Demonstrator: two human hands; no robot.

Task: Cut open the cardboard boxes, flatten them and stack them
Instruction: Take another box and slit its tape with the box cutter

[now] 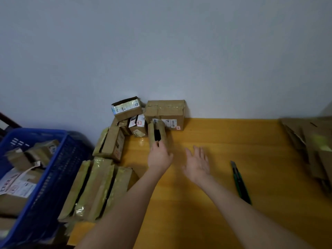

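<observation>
**A:** Where's the box being worked on?

**B:** The left hand (159,156) has its fingers curled round the near end of a small taped box (157,131). It stands at the foot of the pile against the wall, touching the larger labelled box (165,114) behind it. The right hand (197,164) holds nothing, fingers straight and spread, just beside it over the counter (215,203).

**A:** What worries you?

**B:** The pile. Pulling that small box out could drag its neighbours along. The tilted box (126,107) perched on top might tumble.

**A:** And the knife?

**B:** The utility knife (240,182) lies on the counter to the right of the open hand. A grey tip seems to show at its far end, so the blade may be out. A careless reach could catch the edge, or a box drawn across could knock it off.

**A:** Anything else?

**B:** The grip is at one end only, and the tape looks slick, so the box may slip. The flattened cardboard stack (309,144) at the far right looks uneven and could slide when more is added.
</observation>
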